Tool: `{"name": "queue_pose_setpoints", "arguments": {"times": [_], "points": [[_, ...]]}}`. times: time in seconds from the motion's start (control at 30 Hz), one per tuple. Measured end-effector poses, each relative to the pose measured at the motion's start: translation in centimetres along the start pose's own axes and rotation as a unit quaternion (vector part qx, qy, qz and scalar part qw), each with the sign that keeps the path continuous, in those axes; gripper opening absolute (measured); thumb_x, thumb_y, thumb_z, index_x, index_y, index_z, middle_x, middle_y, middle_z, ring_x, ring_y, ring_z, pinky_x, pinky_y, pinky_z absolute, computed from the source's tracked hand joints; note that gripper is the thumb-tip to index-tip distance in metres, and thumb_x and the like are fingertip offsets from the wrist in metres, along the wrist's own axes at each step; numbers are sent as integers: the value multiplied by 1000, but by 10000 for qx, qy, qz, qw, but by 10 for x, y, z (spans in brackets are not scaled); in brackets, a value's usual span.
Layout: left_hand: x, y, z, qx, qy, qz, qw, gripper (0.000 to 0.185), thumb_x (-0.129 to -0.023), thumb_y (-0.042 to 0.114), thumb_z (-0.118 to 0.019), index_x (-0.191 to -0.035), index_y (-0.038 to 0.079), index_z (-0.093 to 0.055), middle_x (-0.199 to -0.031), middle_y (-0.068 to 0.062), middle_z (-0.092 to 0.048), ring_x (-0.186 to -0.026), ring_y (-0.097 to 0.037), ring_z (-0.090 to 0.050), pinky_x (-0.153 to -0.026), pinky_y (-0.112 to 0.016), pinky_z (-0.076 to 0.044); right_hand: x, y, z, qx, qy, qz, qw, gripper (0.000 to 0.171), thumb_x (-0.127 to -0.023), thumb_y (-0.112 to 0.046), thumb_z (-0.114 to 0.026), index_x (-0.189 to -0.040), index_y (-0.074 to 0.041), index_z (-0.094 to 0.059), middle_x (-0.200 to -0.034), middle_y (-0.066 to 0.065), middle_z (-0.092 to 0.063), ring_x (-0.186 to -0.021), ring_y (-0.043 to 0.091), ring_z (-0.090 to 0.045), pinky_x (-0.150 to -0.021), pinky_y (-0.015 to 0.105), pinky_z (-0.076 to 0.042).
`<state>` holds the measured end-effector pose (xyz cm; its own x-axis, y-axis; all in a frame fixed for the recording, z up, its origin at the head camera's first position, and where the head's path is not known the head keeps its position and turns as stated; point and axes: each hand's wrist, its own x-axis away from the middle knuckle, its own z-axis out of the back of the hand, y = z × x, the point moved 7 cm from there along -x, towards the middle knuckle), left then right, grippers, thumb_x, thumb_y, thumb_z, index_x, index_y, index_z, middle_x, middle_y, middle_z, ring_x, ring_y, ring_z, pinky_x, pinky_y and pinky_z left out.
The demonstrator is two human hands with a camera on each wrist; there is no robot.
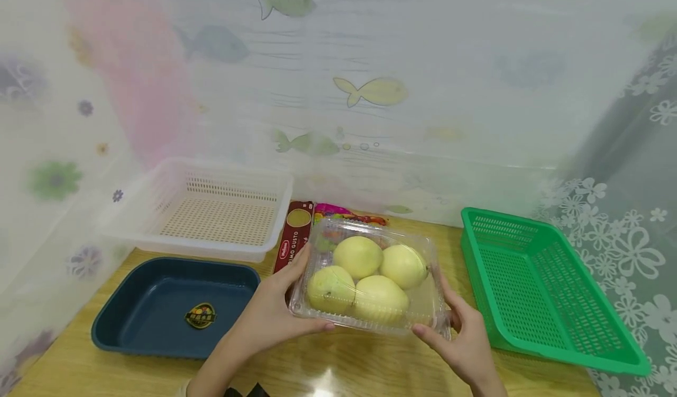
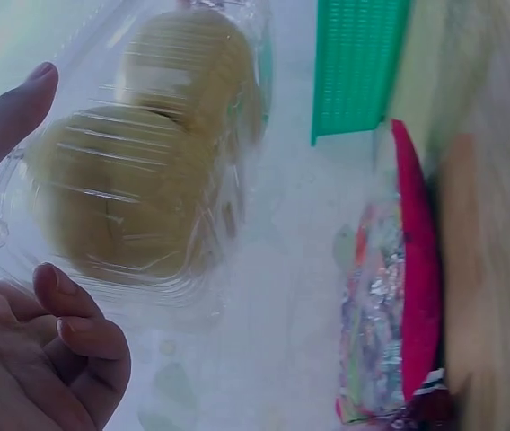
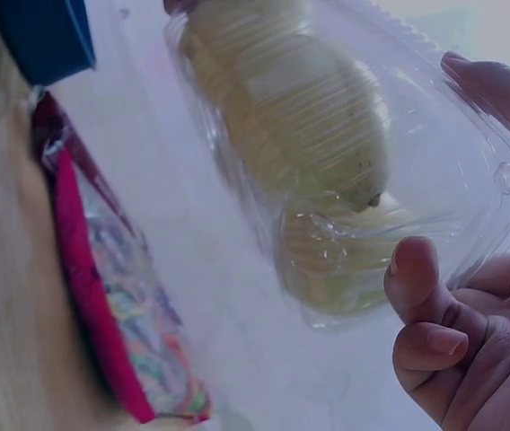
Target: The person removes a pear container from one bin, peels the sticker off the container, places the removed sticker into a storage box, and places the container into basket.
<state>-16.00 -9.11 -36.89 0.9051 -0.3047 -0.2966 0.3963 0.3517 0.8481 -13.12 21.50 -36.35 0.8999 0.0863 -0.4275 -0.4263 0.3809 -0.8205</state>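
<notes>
A clear plastic clamshell box (image 1: 370, 276) holding several yellow-green fruits is held between both hands over the middle of the wooden table (image 1: 338, 367). My left hand (image 1: 301, 294) grips its left end, thumb on the near rim and fingers along the side. At the right end my right hand (image 1: 436, 309) grips in the same way. The left wrist view shows the box (image 2: 129, 180) from below with the left hand (image 2: 21, 269) curled on its edge. The right wrist view shows the box (image 3: 327, 153) and the right hand (image 3: 470, 296) likewise.
A white slotted basket (image 1: 211, 209) stands at the back left, a dark blue tray (image 1: 169, 303) in front of it. A green basket (image 1: 539, 285) lies on the right. A dark red pasta box (image 1: 293, 235) and a colourful packet (image 1: 349, 214) lie behind the clamshell. A curtain hangs close behind.
</notes>
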Motion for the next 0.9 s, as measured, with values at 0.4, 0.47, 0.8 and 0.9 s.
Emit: {"name": "queue_pose_setpoints", "arguments": {"times": [0.4,0.47,0.8,0.9], "points": [[-21,22,23,-155,3,-344,9993,125,-74,43,-99,-170,15,-24,-174,-4,-25,-159,-28,-28,-117,-53,-41,-27,-22,8,317,71,388,9987,97,-75,5,-87,-162,-10,-45,-86,-12,-71,-52,8,-61,-54,23,-50],[-24,27,27,-161,-24,-426,9990,125,-74,42,-99,-170,17,-23,-174,-2,-23,-159,-27,-28,-117,-52,-42,-28,-24,9,300,57,355,9989,96,-76,6,-86,-162,-9,-45,-74,-10,-69,-51,8,-61,-53,24,-50],[-33,39,33,-164,-51,-454,9988,126,-73,38,-100,-169,12,-23,-174,-5,-24,-156,-27,-35,-113,-50,-47,-36,-35,15,54,64,452,9989,96,-77,9,-83,-162,-6,-43,-100,-10,-77,-54,11,-66,-51,24,-54],[-33,39,33,-99,-37,-449,9989,126,-72,37,-101,-169,13,-23,-174,-5,-24,-154,-27,-38,-111,-49,-48,-37,-37,16,123,61,416,9990,96,-77,8,-84,-163,-7,-42,-93,-8,-77,-56,10,-65,-53,24,-54]]}}
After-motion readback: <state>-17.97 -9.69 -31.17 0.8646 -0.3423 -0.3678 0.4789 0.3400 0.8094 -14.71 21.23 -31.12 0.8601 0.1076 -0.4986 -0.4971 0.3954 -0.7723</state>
